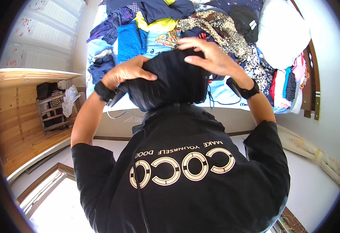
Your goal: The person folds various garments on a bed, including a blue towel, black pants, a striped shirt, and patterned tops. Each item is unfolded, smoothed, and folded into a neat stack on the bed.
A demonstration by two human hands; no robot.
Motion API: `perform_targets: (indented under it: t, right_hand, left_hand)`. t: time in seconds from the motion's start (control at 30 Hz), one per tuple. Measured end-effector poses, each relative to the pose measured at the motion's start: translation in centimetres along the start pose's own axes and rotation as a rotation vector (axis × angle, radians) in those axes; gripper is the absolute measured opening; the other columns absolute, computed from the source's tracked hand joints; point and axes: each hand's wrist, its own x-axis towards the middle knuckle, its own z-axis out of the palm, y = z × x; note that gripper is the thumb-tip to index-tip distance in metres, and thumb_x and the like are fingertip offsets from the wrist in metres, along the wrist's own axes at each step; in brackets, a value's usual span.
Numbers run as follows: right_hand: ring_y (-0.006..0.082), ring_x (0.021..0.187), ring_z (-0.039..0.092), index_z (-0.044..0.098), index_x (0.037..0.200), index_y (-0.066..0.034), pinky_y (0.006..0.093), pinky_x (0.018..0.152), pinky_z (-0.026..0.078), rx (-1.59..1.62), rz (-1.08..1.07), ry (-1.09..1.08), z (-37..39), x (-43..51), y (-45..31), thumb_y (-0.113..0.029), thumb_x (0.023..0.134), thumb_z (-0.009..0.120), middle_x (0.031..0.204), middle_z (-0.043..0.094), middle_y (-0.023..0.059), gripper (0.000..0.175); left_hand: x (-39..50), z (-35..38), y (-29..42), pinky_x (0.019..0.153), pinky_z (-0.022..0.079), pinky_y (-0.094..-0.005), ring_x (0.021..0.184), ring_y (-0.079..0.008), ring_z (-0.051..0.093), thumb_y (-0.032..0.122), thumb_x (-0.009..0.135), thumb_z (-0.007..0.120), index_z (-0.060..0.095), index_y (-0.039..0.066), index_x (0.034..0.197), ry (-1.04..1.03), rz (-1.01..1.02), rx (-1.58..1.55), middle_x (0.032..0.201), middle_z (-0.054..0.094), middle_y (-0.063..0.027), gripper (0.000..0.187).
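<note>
A folded black garment point(173, 77) is held up before my chest, above the edge of the bed. My left hand point(132, 70) grips its left side, thumb laid across the front and the other fingers mostly hidden behind it. My right hand point(212, 56) is at the upper right of the garment, slightly blurred, with thumb and fingers apart. Whether the right hand touches the cloth, I cannot tell. Both wrists wear black straps with a device. Beyond the garment, a folded blue towel-like cloth point(127, 40) and a leopard-patterned cloth point(216, 26) lie on the bed.
The bed point(155, 38) carries several heaped clothes, including a yellow piece point(155, 24) and a black garment with a white tag point(244, 23). A white pillow-like bundle point(283, 35) and folded clothes point(288, 87) are at right. Cables hang near both wrists. A wooden cabinet point(18, 116) stands left.
</note>
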Motion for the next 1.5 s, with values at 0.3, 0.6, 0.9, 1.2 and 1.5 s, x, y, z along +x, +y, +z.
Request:
perform_targets:
  t: [0.3, 0.6, 0.9, 1.2, 1.5]
  right_hand:
    - [0.0276, 0.141, 0.032, 0.023, 0.151, -0.0074, 0.0420, 0.117, 0.026, -0.173, -0.224, -0.124, -3.2, 9.1, 1.5, -0.035, 0.066, 0.087, 0.151, 0.036, 0.0124, 0.110]
    - [0.0345, 0.084, 0.067, 0.069, 0.099, -0.0002, 0.0437, 0.073, 0.051, -0.581, -0.201, 0.086, -2.6, 18.1, -0.9, -0.032, 0.080, 0.074, 0.088, 0.069, 0.0183, 0.037]
    - [0.0228, 0.091, 0.063, 0.064, 0.088, -0.0063, 0.0394, 0.089, 0.047, -0.941, -0.627, 0.400, 0.5, 14.5, -4.5, -0.012, 0.073, 0.063, 0.098, 0.063, 0.0074, 0.016]
    - [0.0236, 0.111, 0.058, 0.066, 0.104, -0.0064, 0.0407, 0.099, 0.043, -0.581, -0.199, -0.112, 17.7, 2.9, 13.2, -0.012, 0.080, 0.060, 0.114, 0.064, 0.0074, 0.026]
    - [0.0210, 0.104, 0.060, 0.065, 0.105, -0.0078, 0.0362, 0.097, 0.041, -0.213, 0.016, -0.486, 24.6, -4.8, 22.7, -0.006, 0.079, 0.062, 0.104, 0.067, 0.0033, 0.026]
  left_hand:
    - [-0.8, -6.1, 7.2, 0.089, 0.047, -0.0253, 0.093, -0.0116, 0.062, 0.019, 0.076, 0.082, 0.062, -0.007, 0.115, -0.140, 0.072, 0.296, 0.103, 0.069, -0.0048, 0.051]
    - [-4.6, -12.9, 10.7, 0.089, 0.052, -0.0308, 0.094, -0.0188, 0.066, 0.023, 0.081, 0.078, 0.061, -0.004, 0.119, 0.293, 0.249, 0.843, 0.103, 0.070, -0.0081, 0.049]
    - [-9.8, -5.5, 7.2, 0.072, 0.052, -0.0322, 0.083, -0.0251, 0.066, 0.007, 0.072, 0.066, 0.067, 0.009, 0.115, 0.907, 0.499, 1.483, 0.096, 0.070, -0.0072, 0.043]
    - [3.3, 2.2, -17.7, 0.083, 0.048, -0.0334, 0.101, -0.0228, 0.063, 0.010, 0.075, 0.061, 0.066, 0.006, 0.115, 0.661, 0.249, 1.220, 0.110, 0.068, -0.0076, 0.040]
    - [7.5, 9.5, -31.0, 0.094, 0.042, -0.0371, 0.106, -0.0247, 0.058, 0.006, 0.080, 0.066, 0.057, 0.010, 0.128, 0.441, 0.055, 0.701, 0.113, 0.065, -0.0085, 0.049]
